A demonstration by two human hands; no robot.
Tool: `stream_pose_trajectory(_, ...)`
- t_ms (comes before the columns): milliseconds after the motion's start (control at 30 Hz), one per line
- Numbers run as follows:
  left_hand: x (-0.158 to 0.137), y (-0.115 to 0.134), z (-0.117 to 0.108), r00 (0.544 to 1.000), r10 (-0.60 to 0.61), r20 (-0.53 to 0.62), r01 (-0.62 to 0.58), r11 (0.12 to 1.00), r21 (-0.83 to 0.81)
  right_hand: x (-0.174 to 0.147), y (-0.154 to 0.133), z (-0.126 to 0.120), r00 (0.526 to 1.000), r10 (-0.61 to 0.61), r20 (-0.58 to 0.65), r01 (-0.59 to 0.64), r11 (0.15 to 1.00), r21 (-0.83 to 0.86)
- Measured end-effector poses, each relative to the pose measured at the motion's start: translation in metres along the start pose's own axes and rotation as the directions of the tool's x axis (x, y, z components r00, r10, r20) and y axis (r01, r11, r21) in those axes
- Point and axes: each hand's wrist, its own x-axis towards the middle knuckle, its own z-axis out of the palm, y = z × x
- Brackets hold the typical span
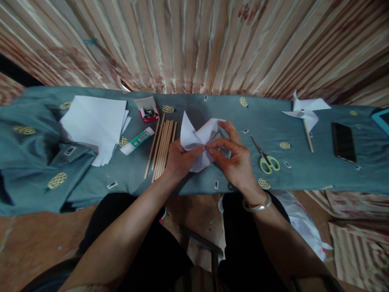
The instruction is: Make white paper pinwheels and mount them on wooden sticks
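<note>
A white paper pinwheel (190, 134) with folded blades is held over the middle of the table. My left hand (179, 156) grips it from the left, its thumb pressed near the centre. On the other side my right hand (232, 156) pinches at the centre with thumb and index finger, the other fingers curled by a blade. Whatever small thing may sit between those fingertips is too small to make out. Several wooden sticks (164, 146) lie left of my left hand. Green-handled scissors (266, 159) rest to the right of my right hand.
A stack of white paper (94, 117) lies at left, near an open red box of small dark pieces (148, 111) and a glue stick (138, 140). At right are a finished pinwheel on a stick (306, 111), a phone (343, 142) and a blue-edged object (381, 120). A curtain (194, 44) hangs behind.
</note>
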Motion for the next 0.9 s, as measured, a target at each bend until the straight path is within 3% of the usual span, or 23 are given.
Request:
stream_pose_trajectory(300, -0.0014, 0.0022, 0.0009, 1.000, 0.004, -0.007, -0.004, 0.999, 0.049, 0.0014, 0.0011, 0.0001, 0.998, 0.059, 0.018, -0.061, 0.993, 0.101)
stream_pose_trajectory(900, -0.0017, 0.0015, 0.0000, 0.998, 0.057, -0.008, -0.056, 0.990, 0.132, 0.0002, 0.0067, 0.0030, 0.999, 0.050, 0.016, -0.051, 0.995, 0.085)
